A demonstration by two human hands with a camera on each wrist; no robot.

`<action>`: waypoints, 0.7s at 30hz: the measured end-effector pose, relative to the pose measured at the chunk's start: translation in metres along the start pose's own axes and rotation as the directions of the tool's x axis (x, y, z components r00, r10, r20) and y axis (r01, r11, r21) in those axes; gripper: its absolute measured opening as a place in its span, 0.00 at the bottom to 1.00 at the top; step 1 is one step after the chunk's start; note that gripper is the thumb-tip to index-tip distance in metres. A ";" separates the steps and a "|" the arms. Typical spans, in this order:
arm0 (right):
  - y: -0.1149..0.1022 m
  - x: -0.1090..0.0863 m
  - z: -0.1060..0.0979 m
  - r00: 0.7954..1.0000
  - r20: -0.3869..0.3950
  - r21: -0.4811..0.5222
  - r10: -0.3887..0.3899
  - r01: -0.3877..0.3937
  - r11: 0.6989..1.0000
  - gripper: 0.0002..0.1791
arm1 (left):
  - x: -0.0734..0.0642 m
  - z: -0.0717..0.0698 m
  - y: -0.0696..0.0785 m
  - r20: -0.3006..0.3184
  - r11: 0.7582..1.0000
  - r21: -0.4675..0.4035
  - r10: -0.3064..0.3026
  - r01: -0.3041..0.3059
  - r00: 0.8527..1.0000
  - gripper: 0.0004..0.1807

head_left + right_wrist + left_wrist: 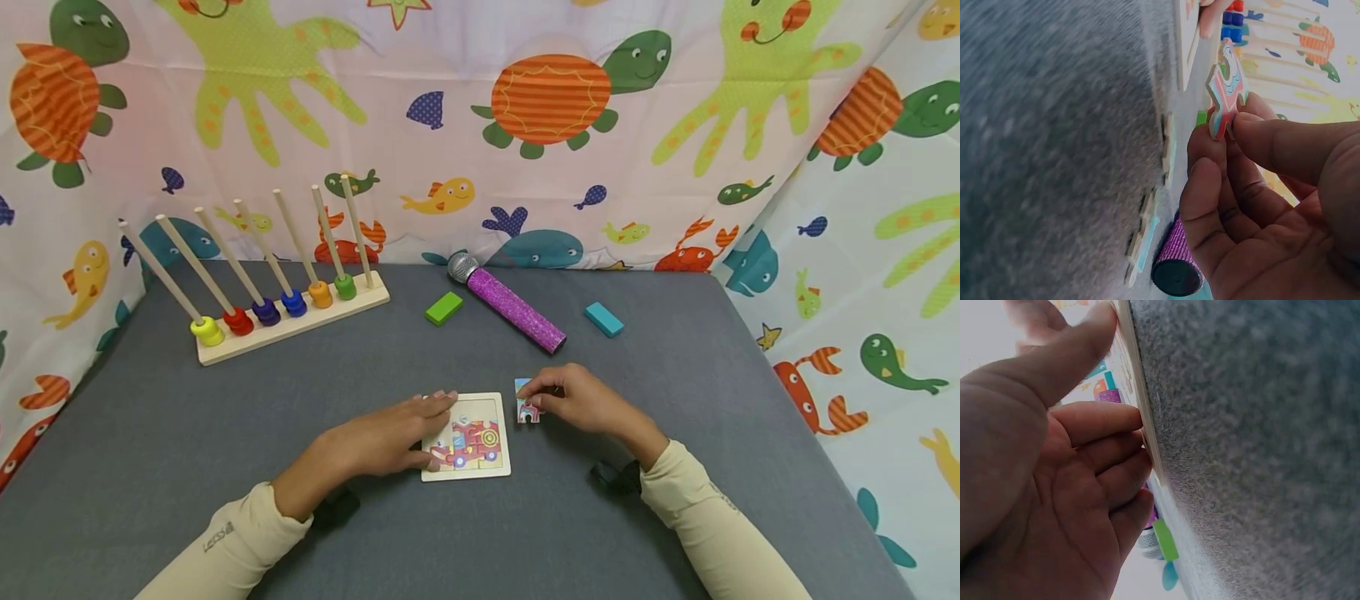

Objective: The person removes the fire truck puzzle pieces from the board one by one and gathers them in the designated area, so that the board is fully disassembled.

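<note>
A square wooden jigsaw puzzle [506, 442] with a red vehicle picture lies on the table, partly filled with pieces. My left hand [397, 432] rests on its left side, fingers at the far edge and thumb near the lower left corner. In the left wrist view, the fingertips [1135, 419] touch the board's edge. To the right of the board, my right hand [581, 402] pinches a puzzle piece [1225, 94] between thumb and fingers, raised off the table. Other loose puzzle pieces [1144, 234] lie flat below that hand.
A wooden peg stand [300, 322] with coloured rings stands at the back left. Behind the puzzle lie a green block [444, 308], a purple glittery microphone [517, 310] and a blue block [603, 319]. A patterned cloth [450, 50] hangs behind the grey table [360, 550].
</note>
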State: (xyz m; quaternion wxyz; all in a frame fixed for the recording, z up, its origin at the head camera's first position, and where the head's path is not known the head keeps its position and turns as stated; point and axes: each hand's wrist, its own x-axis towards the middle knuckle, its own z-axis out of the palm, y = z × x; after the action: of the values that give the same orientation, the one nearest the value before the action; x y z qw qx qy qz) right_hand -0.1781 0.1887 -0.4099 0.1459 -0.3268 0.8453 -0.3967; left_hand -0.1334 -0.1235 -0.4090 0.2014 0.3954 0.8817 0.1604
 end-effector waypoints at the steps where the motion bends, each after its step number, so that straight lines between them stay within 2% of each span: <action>1: 0.001 0.000 0.000 1.000 0.003 -0.006 0.001 -0.001 1.000 0.10 | 0.000 0.000 0.000 -0.003 1.000 -0.006 -0.001 0.001 1.000 0.40; 10: 0.000 -0.001 0.000 0.998 0.059 -0.075 0.021 -0.016 0.997 0.10 | -0.001 0.000 -0.001 -0.009 1.000 -0.013 -0.012 0.012 1.000 0.40; 21: -0.002 0.001 0.003 0.999 0.045 -0.166 0.022 -0.014 0.986 0.10 | -0.001 0.000 -0.002 -0.014 1.000 -0.024 0.000 0.000 1.000 0.40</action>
State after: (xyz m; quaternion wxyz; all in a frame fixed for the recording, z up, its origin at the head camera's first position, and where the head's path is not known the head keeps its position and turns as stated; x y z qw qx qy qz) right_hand -0.1765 0.1853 -0.4101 0.1412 -0.3393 0.8747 -0.3160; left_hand -0.1342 -0.1256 -0.4095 0.2000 0.3918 0.8811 0.1735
